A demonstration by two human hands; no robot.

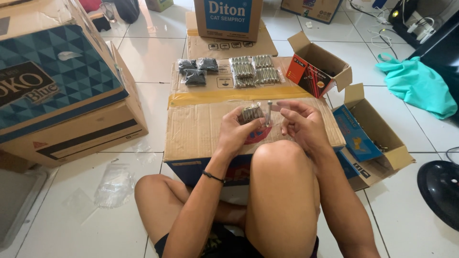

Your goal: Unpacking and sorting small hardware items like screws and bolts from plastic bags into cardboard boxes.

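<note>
While seated cross-legged on the tiled floor, a person uses a cardboard box (201, 129) as a bench | left hand (239, 131) curled around a clear bag of bolts (252, 113) | right hand (301, 124) pinches one bolt (268, 112) upright beside it | filled bags (251, 71) lined up beyond.

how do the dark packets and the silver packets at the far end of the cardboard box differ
The dark packets look black; the silver packets show shiny metal bolts through clear plastic. The dark ones lie at the far left of the cardboard box, the silver ones to their right. The dark ones are fewer and lumpier, while the silver ones sit in neater rows. Both groups lie untouched, away from either hand.
</note>
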